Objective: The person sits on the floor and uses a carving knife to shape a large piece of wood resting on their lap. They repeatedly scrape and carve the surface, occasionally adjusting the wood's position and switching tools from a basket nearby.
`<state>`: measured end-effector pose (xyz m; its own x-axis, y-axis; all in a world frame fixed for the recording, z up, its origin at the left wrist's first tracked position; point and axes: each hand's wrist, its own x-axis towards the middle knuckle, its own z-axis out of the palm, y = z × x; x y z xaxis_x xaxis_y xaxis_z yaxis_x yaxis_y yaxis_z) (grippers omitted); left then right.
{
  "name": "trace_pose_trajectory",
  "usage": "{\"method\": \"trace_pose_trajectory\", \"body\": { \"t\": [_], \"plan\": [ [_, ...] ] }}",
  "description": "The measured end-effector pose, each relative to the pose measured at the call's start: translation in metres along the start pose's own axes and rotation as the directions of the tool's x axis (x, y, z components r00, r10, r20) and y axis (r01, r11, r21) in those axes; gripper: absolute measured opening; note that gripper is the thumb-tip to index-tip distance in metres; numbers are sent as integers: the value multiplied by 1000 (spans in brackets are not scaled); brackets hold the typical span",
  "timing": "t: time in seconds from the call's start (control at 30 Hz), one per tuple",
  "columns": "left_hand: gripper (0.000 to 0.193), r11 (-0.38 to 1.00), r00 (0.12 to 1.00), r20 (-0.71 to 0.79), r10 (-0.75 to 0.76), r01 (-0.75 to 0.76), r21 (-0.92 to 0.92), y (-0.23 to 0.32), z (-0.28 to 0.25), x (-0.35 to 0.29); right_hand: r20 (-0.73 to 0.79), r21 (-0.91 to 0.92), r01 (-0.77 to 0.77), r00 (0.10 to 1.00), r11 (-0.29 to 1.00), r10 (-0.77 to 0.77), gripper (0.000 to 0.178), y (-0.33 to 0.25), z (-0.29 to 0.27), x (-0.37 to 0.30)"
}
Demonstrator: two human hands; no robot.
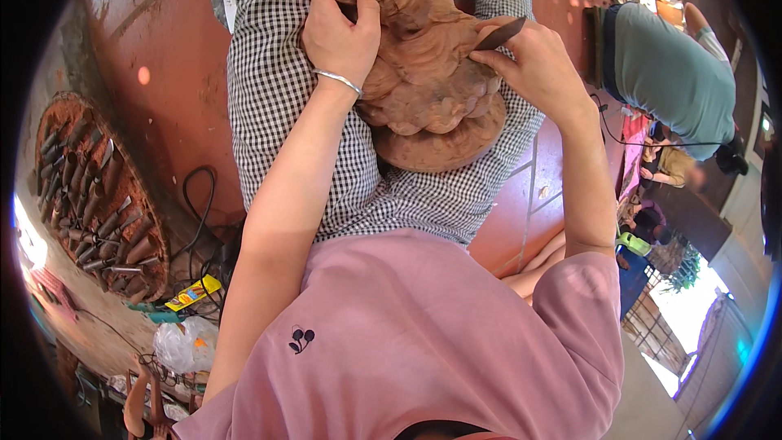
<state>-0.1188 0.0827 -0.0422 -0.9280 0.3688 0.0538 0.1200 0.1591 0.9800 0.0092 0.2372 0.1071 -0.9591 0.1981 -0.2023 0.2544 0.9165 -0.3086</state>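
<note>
A brown wooden carving with rounded, layered folds and a disc-like base lies between my thighs. My right hand, at its right side, pinches a thin, dark, pointed flat piece between thumb and fingers. Whether that piece is a blade or folded sandpaper I cannot tell. At the carving's upper left, my left hand curls its thumb and fingers round a brown protruding part there. A silver bangle circles my left wrist. The carving's far end runs out of the top of the view.
On the left, a round tray holds many carving tools with dark handles and blades. Near it lie a black cable, a yellow packet and a clear plastic bag. Another person bends over at the right, on red floor tiles.
</note>
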Motion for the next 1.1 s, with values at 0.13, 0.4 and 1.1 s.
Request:
{"method": "trace_pose_trajectory", "body": {
  "t": [0.13,0.4,1.1],
  "plan": [
    [36,999,1000,-9,30,-30,24,-3,1,0,0,-44,98,995,994,-98,19,4,2,0],
    [35,997,997,-19,71,-70,37,-8,1,1,5,114,-74,997,991,74,21,16,1,-3],
    [33,997,994,-85,68,-65,41,10,1,1,63,146,-236,971,961,230,26,28,0,2]
  ]
}}
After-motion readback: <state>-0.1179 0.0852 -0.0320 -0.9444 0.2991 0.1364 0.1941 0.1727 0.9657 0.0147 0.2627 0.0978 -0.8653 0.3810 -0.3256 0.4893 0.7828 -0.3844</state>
